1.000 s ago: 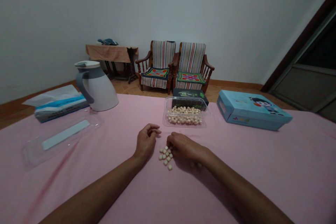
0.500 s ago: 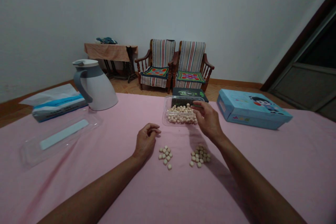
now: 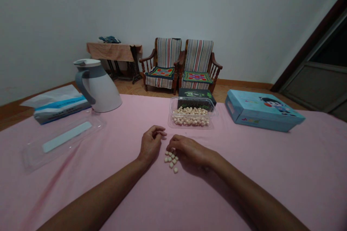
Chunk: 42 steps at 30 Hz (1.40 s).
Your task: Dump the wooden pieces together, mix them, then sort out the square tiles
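Note:
Several small cream pieces (image 3: pixel 171 159) lie in a loose pile on the pink cloth. Over the pile's upper right edge is my right hand (image 3: pixel 189 149), its fingers pinched downward; whatever is between the fingertips is hidden. That hand and forearm cover the place of the second pile. My left hand (image 3: pixel 151 142) rests on the cloth just left of the pieces, fingers loosely curled and slightly apart, holding nothing. Beyond both hands, a clear plastic container (image 3: pixel 213 124) holds many more of the cream pieces.
A blue box (image 3: pixel 264 110) is at the right, and a dark box (image 3: pixel 196 94) stands behind the container. On the left are a white jug (image 3: pixel 105 92), a tissue pack (image 3: pixel 62 109) and a clear plastic lid (image 3: pixel 94 124). Two chairs stand beyond the table.
My right hand has moved from the container down and left to the left pile, now covering the right pile. My left hand has stayed in place.

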{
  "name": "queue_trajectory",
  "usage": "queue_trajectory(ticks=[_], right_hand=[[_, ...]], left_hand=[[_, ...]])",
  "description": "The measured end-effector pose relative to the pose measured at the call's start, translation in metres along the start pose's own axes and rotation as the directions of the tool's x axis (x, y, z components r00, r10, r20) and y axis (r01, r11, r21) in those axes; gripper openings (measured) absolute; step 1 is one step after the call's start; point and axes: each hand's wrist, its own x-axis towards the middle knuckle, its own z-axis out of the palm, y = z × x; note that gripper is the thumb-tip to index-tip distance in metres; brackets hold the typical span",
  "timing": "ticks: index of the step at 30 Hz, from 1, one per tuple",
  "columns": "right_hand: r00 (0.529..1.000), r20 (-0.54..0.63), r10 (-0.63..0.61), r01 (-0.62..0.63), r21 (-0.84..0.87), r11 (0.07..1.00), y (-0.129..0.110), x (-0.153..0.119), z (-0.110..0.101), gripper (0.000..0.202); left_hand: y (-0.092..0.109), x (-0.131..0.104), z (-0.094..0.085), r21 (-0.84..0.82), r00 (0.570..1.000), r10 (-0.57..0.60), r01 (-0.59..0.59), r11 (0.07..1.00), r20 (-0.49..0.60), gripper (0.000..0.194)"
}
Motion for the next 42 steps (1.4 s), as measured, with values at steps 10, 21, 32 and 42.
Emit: queue_trajectory(ticks=[10,21,32,42], right_hand=[[0.988,-0.001,0.153,-0.153,-0.066,0.986,0.009,-0.003,0.003,0.022],[0.639,-0.747,0.185,-0.232,0.041,0.972,0.025,-0.014,-0.061,0.027],[0.988,-0.039,0.147,-0.148,-0.019,0.989,0.001,-0.005,-0.013,0.027],[0.966,-0.04,0.255,-0.258,-0.111,0.96,-0.004,-0.004,-0.004,0.017]], left_hand=[[0.001,0.0,0.0,0.03,1.0,0.017,-0.017,0.999,-0.006,0.02],[0.0,0.001,0.0,0.025,1.0,0.004,-0.004,1.0,0.002,0.021],[0.003,0.0,0.001,0.03,1.0,-0.003,0.003,1.0,-0.002,0.022],[0.003,0.001,0.001,0.037,1.0,-0.004,0.004,0.999,0.01,0.023]])
